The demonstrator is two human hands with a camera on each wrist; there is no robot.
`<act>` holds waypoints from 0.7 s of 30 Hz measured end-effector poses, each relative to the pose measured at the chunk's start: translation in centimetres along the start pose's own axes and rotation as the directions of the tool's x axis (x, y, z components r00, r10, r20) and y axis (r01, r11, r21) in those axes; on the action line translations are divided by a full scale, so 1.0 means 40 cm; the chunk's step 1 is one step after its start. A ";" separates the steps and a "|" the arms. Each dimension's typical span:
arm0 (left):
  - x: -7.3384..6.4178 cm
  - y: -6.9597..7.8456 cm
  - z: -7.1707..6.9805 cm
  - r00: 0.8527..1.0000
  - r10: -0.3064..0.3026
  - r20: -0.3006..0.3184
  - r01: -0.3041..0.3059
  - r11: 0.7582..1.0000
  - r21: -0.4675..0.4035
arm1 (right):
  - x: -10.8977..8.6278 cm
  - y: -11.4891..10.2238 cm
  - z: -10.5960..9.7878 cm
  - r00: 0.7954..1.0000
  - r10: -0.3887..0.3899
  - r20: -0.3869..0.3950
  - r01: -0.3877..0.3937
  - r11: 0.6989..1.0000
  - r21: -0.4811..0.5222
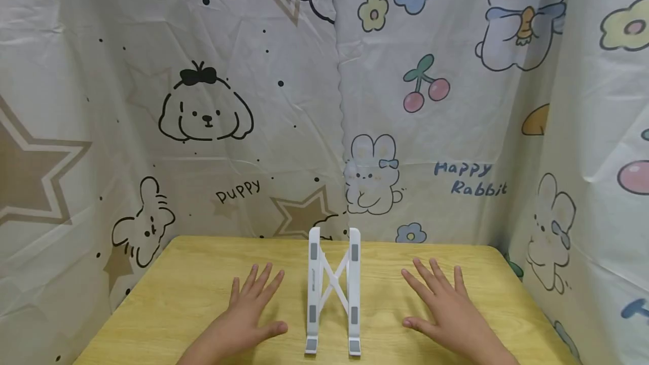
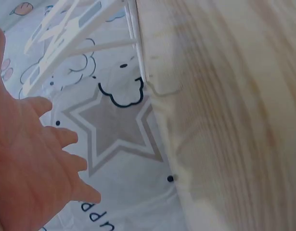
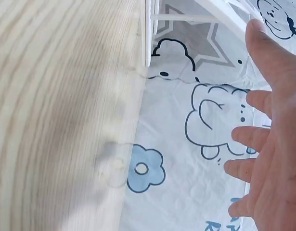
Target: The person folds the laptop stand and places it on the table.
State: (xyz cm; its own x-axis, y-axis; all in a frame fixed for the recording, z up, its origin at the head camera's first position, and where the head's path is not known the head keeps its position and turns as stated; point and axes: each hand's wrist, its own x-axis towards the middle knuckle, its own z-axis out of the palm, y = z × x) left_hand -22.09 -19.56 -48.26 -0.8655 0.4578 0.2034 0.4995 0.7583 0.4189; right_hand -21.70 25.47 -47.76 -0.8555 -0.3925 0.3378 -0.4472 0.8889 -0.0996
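Splaying its fingers, the left hand (image 1: 248,314) is held to the left of the white stand (image 1: 334,282), apart from it, thumb pointing toward it. The right hand (image 1: 448,317) mirrors this on the other side, also with fingers spread and gripping nothing. Between them the stand rests on the wood-grain surface (image 1: 203,275), its two long rails (image 1: 354,297) joined by an X-shaped brace. Grey patches (image 1: 312,314) sit along the rails, and the near ends turn up in small lips. Both wrist views show the rails sloping away from the surface. Beyond hangs printed cloth (image 1: 284,128) with stars, flowers, a puppy and rabbits.
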 end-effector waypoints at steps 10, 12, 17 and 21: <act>0.033 0.056 0.031 0.998 -0.060 0.018 0.062 0.973 -0.224 | 0.005 -0.027 0.032 0.997 0.075 0.000 -0.074 0.982 0.176; 0.038 0.070 0.044 0.996 -0.086 0.025 0.090 0.951 -0.297 | 0.007 -0.034 0.039 0.995 0.096 0.016 -0.097 0.972 0.216; 0.043 0.091 0.061 0.987 -0.160 -0.018 0.140 0.912 -0.386 | 0.009 -0.056 0.057 0.989 0.122 0.079 -0.142 0.936 0.323; 0.050 0.089 0.064 0.978 -0.203 -0.046 0.164 0.889 -0.428 | 0.014 -0.070 0.066 0.980 0.153 0.125 -0.191 0.895 0.402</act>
State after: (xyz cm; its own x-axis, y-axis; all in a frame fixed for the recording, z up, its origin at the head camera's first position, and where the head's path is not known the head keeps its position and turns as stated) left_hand -21.92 -14.75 -48.63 -0.9497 0.2722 0.1548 0.2856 0.5501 0.7847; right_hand -21.61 22.13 -49.78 -0.9396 -0.2787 0.1988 -0.3422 0.7757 -0.5302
